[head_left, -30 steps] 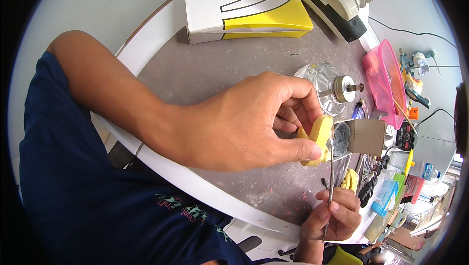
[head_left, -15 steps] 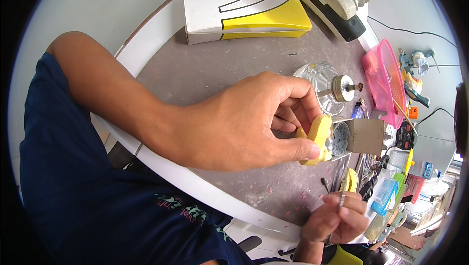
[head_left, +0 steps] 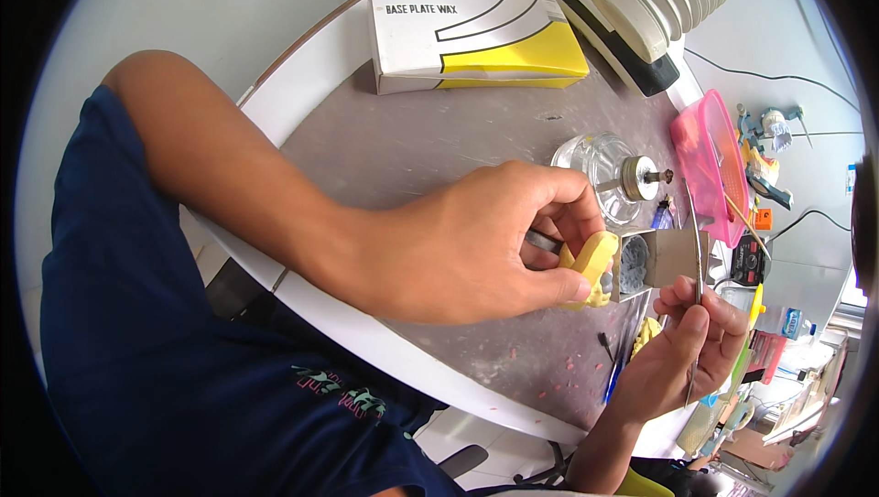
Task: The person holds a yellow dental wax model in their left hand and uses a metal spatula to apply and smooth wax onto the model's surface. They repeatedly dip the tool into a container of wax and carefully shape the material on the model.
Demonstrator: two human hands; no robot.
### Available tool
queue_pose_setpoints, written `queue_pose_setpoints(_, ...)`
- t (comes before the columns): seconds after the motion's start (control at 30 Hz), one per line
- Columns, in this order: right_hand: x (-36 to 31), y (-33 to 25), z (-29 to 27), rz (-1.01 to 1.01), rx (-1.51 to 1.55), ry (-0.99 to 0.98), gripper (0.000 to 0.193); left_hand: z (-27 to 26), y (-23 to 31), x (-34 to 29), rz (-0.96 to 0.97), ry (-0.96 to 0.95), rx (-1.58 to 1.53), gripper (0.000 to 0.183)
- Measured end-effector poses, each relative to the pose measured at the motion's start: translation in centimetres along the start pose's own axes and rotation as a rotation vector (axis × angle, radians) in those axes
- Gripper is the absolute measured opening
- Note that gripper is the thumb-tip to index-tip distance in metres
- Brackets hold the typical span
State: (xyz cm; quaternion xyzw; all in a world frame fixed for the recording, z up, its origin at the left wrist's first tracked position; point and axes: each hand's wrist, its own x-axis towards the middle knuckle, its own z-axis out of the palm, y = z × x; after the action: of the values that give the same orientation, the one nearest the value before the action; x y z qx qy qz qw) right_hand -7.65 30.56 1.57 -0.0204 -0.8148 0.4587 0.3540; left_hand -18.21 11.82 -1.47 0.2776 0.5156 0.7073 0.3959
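My left hand [head_left: 467, 250] reaches in from the left, its thumb and fingers closed around a yellow dental cast [head_left: 593, 264] with small grey patches. Part of a dark grey curved piece [head_left: 544, 241] shows between those fingers; the rest is hidden. At the lower right my right hand [head_left: 682, 346] pinches a slim metal dental instrument [head_left: 699, 264], held nearly upright and apart from the cast. Right beside the cast stands an open small cardboard box [head_left: 667, 257] with grey crumpled material [head_left: 634, 264] in it. Another yellow cast [head_left: 646, 334] lies partly behind my right hand.
A glass spirit lamp [head_left: 595, 163] stands just beyond my left hand. Farther back are a white and yellow box [head_left: 476, 39] and a ribbed pale hose [head_left: 659, 3]. On the right are a pink basket [head_left: 705, 145] and several tools. Pinkish crumbs dot the tabletop [head_left: 513, 360].
My right hand has risen and moved right, bringing the metal instrument up alongside the small cardboard box. My left hand keeps its hold on the cast, which has tilted slightly. The whole view has shifted a little.
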Motion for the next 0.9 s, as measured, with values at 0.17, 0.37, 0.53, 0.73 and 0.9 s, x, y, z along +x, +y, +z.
queue_pose_setpoints(0.17,0.0,0.3,0.7,-0.017,-0.006,0.006,0.015,-0.1,0.0,0.1,-0.023,0.000,-0.012,0.025)
queue_pose_setpoints(0.37,0.0,0.7,0.5,-0.036,0.021,-0.007,0.016,0.0,0.1,0.1,-0.036,0.015,0.019,0.026)
queue_pose_setpoints(0.53,-0.2,0.7,0.4,-0.034,0.013,-0.014,0.016,-0.1,0.2,0.0,-0.043,0.010,0.036,0.026)
queue_pose_setpoints(0.73,-0.2,0.9,0.3,-0.065,0.008,-0.040,0.015,0.0,-0.1,0.2,-0.009,0.006,-0.014,0.028)
queue_pose_setpoints(0.9,-1.1,0.9,-1.2,-0.161,-0.029,-0.122,0.021,-0.2,-0.1,0.2,-0.005,0.015,-0.061,0.029)
